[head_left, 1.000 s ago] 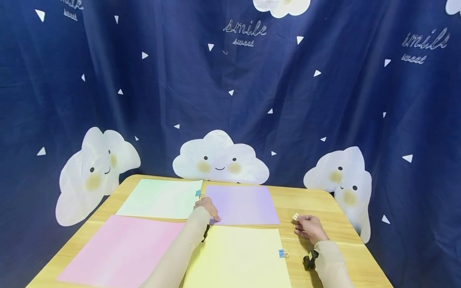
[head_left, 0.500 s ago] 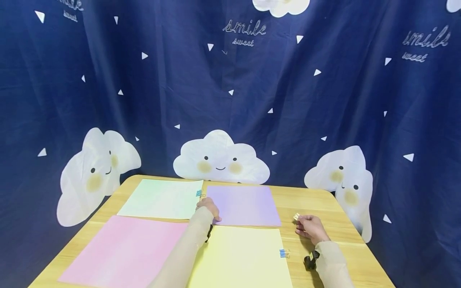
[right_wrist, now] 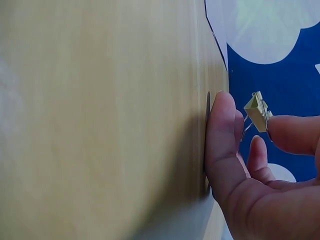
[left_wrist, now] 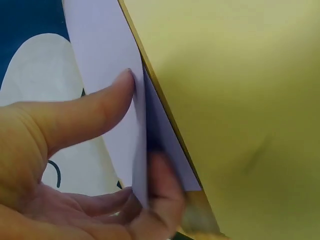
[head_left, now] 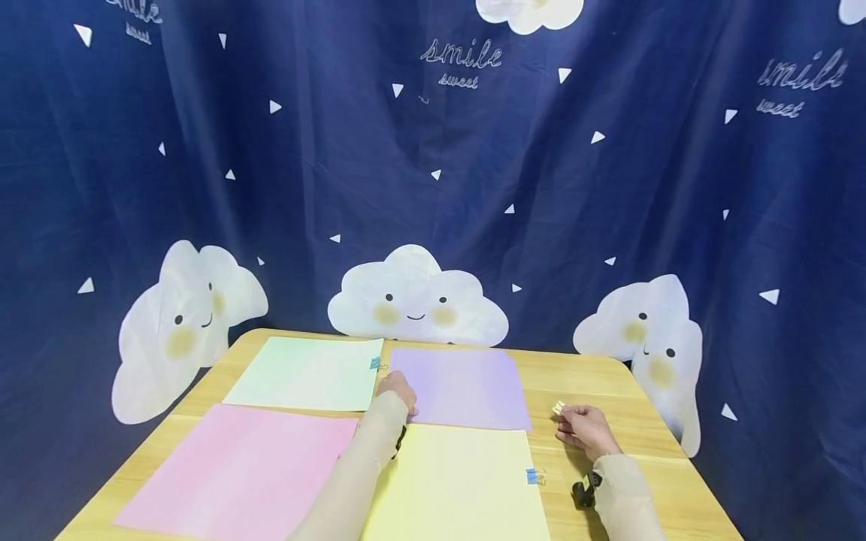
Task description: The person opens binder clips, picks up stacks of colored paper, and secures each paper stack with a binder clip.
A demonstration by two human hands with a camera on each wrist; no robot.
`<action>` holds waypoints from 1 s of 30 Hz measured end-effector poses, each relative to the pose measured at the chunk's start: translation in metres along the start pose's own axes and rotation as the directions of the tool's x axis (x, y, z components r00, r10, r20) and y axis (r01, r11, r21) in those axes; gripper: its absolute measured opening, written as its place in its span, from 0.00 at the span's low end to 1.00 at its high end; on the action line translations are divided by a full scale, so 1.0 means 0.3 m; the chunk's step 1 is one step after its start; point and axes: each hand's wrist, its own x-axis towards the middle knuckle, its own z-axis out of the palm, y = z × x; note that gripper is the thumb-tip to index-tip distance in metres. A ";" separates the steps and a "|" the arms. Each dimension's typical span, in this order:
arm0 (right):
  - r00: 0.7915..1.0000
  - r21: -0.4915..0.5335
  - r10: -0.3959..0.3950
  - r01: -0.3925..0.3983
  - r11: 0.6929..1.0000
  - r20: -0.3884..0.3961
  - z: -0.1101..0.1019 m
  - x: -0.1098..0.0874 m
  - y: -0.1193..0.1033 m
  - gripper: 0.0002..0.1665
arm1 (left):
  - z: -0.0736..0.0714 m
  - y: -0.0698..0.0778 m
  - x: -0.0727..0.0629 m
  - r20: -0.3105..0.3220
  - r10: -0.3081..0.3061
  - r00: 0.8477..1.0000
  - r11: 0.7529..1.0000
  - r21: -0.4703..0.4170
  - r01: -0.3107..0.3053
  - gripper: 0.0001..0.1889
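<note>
My left hand (head_left: 398,391) is at the near-left corner of the purple paper (head_left: 467,387). In the left wrist view the thumb lies on top of a lifted purple sheet (left_wrist: 102,45), and curled fingers are beneath it, pinching its edge. A second purple layer (left_wrist: 172,145) shows under the raised one. Off to the right, just over the tabletop, my right hand (head_left: 585,430) pinches a small yellow binder clip (right_wrist: 257,112) by its wire handle.
Pale green paper (head_left: 304,373) carries a blue binder clip (head_left: 375,363) on its right edge. Pink paper (head_left: 237,469) lies front left. Yellow paper (head_left: 460,481), front centre, has another blue binder clip (head_left: 531,476). A navy curtain (head_left: 433,218) hangs behind the wooden table (head_left: 629,391).
My left hand has shifted slightly right, and the purple paper's top sheet has slid a little toward the front right, showing an offset layer at its back-right corner. The right hand keeps its place.
</note>
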 end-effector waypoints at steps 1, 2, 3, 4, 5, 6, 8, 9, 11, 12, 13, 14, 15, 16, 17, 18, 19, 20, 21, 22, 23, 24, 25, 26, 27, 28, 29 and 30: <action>1.000 0.002 0.001 -0.001 1.000 -0.001 -0.003 0.000 0.000 0.16 | 0.003 0.004 0.002 0.009 -0.003 1.000 1.000 -0.002 0.003 0.21; 1.000 0.004 0.001 -0.001 1.000 -0.002 -0.006 0.001 0.000 0.16 | 0.007 0.008 0.003 0.015 0.000 1.000 1.000 0.013 0.000 0.20; 1.000 0.006 0.001 -0.001 1.000 -0.006 -0.009 0.000 -0.001 0.16 | 0.011 0.013 0.006 0.020 0.002 1.000 1.000 0.029 -0.003 0.17; 1.000 0.008 0.002 -0.002 1.000 -0.011 -0.010 -0.001 -0.002 0.17 | 0.017 0.019 0.009 0.020 -0.001 1.000 0.999 0.038 0.000 0.16; 1.000 0.008 0.000 0.000 1.000 -0.012 -0.011 -0.002 -0.002 0.17 | 0.022 0.024 0.011 0.018 -0.002 1.000 0.999 0.036 0.001 0.16; 1.000 0.010 0.002 -0.002 1.000 -0.016 -0.011 -0.002 -0.003 0.17 | 0.027 0.028 0.010 0.007 -0.002 1.000 0.999 0.035 0.002 0.18; 1.000 0.015 0.004 -0.004 1.000 -0.023 -0.009 -0.004 -0.002 0.18 | 0.041 0.033 0.014 -0.029 -0.012 0.999 0.999 0.031 0.013 0.25; 1.000 0.016 0.003 -0.003 1.000 -0.022 -0.007 -0.007 -0.003 0.18 | 0.050 0.034 0.017 -0.049 -0.027 0.998 0.999 0.020 0.028 0.30; 1.000 0.020 0.003 -0.002 1.000 -0.016 -0.003 -0.009 -0.002 0.19 | 0.064 0.034 0.021 -0.097 -0.061 0.993 0.998 -0.002 0.061 0.40; 1.000 0.021 0.005 -0.004 1.000 -0.017 -0.001 -0.009 -0.001 0.18 | 0.068 0.035 0.022 -0.121 -0.070 0.990 0.998 -0.006 0.070 0.43; 1.000 0.020 0.003 -0.002 1.000 -0.017 -0.001 -0.010 0.000 0.18 | 0.072 0.036 0.024 -0.140 -0.078 0.987 0.997 -0.009 0.078 0.45; 1.000 0.021 0.002 -0.002 1.000 -0.018 -0.001 -0.010 0.001 0.18 | 0.073 0.037 0.026 -0.149 -0.082 0.985 0.997 -0.012 0.081 0.45; 1.000 0.021 -0.001 0.001 1.000 -0.018 -0.003 -0.011 0.001 0.18 | 0.073 0.040 0.027 -0.158 -0.082 0.984 0.997 -0.014 0.081 0.43; 1.000 0.021 0.000 0.000 1.000 -0.022 -0.001 -0.010 0.004 0.18 | 0.069 0.039 0.027 -0.159 -0.080 0.984 0.997 -0.018 0.078 0.39; 1.000 0.021 -0.002 0.002 1.000 -0.023 0.000 -0.009 0.005 0.17 | 0.066 0.039 0.029 -0.155 -0.077 0.985 0.997 -0.023 0.074 0.36; 1.000 0.020 -0.003 0.003 1.000 -0.025 0.000 -0.007 0.006 0.17 | 0.060 0.039 0.031 -0.142 -0.079 0.987 0.997 -0.031 0.075 0.32; 1.000 0.023 -0.004 0.005 1.000 -0.025 0.001 -0.007 0.006 0.17 | 0.056 0.039 0.036 -0.123 -0.088 0.988 0.996 -0.045 0.083 0.29; 1.000 0.025 -0.006 0.007 1.000 -0.025 0.002 -0.005 0.006 0.17 | 0.050 0.039 0.041 -0.106 -0.101 0.989 0.994 -0.059 0.095 0.27; 1.000 0.024 -0.008 0.008 1.000 -0.022 0.004 -0.004 0.005 0.18 | 0.044 0.039 0.045 -0.090 -0.116 0.989 0.991 -0.072 0.110 0.26; 1.000 0.024 -0.007 0.007 1.000 -0.019 0.006 -0.002 0.006 0.18 | 0.038 0.037 0.048 -0.072 -0.133 0.989 0.988 -0.084 0.127 0.27; 1.000 0.026 -0.006 0.006 1.000 -0.017 0.008 -0.001 0.006 0.18 | 0.032 0.033 0.048 -0.057 -0.148 0.987 0.985 -0.094 0.142 0.29; 1.000 0.027 -0.004 0.005 1.000 -0.015 0.010 0.001 0.006 0.18 | 0.027 0.030 0.048 -0.042 -0.159 0.986 0.983 -0.099 0.154 0.30; 1.000 0.028 -0.002 0.003 1.000 -0.014 0.011 0.001 0.007 0.17 | 0.023 0.025 0.050 -0.029 -0.165 0.986 0.982 -0.099 0.161 0.32; 1.000 0.027 0.000 0.000 1.000 -0.015 0.011 0.001 0.008 0.17 | 0.019 0.021 0.050 -0.018 -0.160 0.987 0.984 -0.088 0.157 0.33; 1.000 0.026 0.004 -0.003 1.000 -0.017 0.010 0.001 0.008 0.17 | 0.015 0.019 0.048 -0.012 -0.148 0.989 0.986 -0.076 0.147 0.35; 1.000 0.027 0.007 -0.006 1.000 -0.020 0.009 0.000 0.009 0.17 | 0.012 0.018 0.047 -0.007 -0.134 0.991 0.989 -0.056 0.133 0.36; 1.000 0.029 0.010 -0.009 1.000 -0.022 0.007 0.000 0.008 0.16 | 0.011 0.018 0.048 -0.001 -0.121 0.993 0.992 -0.038 0.121 0.37; 1.000 0.029 0.010 -0.009 1.000 -0.022 0.004 0.000 0.008 0.17 | 0.011 0.019 0.051 0.004 -0.113 0.994 0.993 -0.020 0.113 0.37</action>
